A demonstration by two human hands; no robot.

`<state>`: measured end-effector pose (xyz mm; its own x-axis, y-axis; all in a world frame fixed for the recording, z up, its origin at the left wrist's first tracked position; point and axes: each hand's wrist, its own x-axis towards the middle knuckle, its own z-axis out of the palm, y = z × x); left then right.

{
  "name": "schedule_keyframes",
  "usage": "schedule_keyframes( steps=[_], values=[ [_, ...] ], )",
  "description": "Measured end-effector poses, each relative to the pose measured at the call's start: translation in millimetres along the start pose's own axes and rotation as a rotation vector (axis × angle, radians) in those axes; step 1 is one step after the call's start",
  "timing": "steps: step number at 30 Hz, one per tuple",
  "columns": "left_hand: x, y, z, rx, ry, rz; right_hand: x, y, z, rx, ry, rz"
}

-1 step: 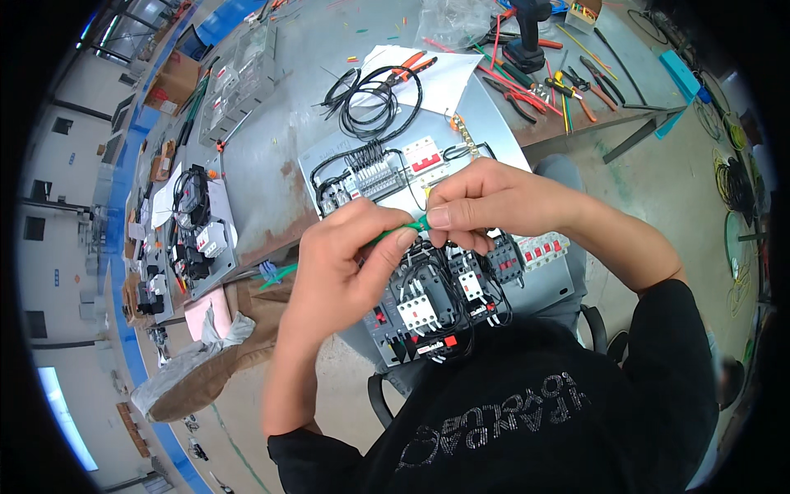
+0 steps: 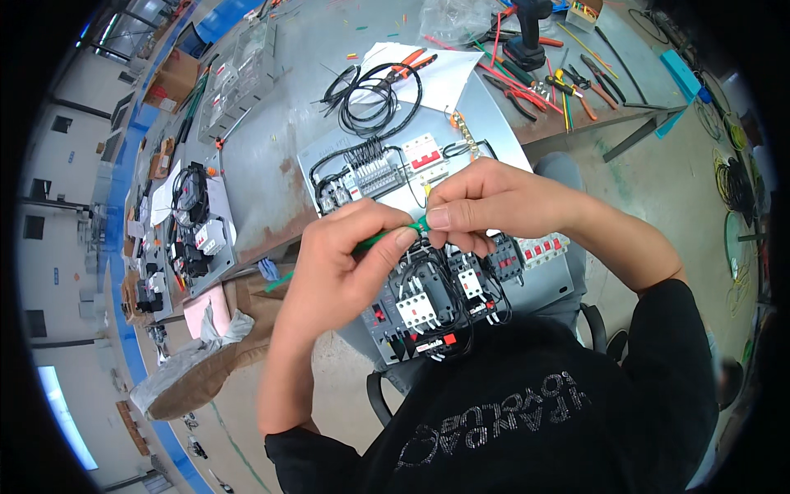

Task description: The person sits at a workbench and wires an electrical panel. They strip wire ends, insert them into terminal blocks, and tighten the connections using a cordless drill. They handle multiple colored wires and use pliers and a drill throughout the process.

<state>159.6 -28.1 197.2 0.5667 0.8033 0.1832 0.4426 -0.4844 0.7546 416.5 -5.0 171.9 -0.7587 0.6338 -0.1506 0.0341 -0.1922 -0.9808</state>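
My left hand is closed, thumb and forefinger pinching a thin green strip, perhaps tubing. Its tail sticks out behind that hand at the lower left. Fingertip to fingertip with it, my right hand pinches the other end of the same strip. Exactly what lies between the fingertips is too small to make out. Both hands are above a grey mounting plate on my lap, leaning against the table. Black contactors with white terminal blocks, a row of grey terminals and a white breaker are fixed on it.
A coil of black cable and orange-handled cutters lie on white paper. Pliers, loose wires and a cordless drill are at the table's far right. A second wired panel stands at the left.
The green strip's tail has shifted slightly beside my left wrist, and my left forearm has moved a little to the left. Both pinches stay in place.
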Motion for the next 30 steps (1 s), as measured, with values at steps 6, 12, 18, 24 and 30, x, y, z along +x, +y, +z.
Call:
schedule_keyframes(
  steps=[6, 12, 18, 24, 30],
  values=[
    [-5, 5, 3, -0.408, -0.11, -0.328, -7, 2, 12, -0.179, 0.08, -0.119],
    [-3, 2, 13, -0.229, 0.021, -0.292, 0, 14, 15, -0.555, 0.324, -0.379],
    [1, 2, 14, 0.011, 0.033, -0.321, 10, 20, 21, -0.785, 0.443, -0.439],
    [2, -10, 18, -0.076, 0.084, -0.264, 11, 24, 3, -0.533, 0.29, -0.335],
    [-2, -7, 18, -0.184, 0.028, -0.278, 7, 14, -2, -0.482, 0.248, -0.359]
  ],
)
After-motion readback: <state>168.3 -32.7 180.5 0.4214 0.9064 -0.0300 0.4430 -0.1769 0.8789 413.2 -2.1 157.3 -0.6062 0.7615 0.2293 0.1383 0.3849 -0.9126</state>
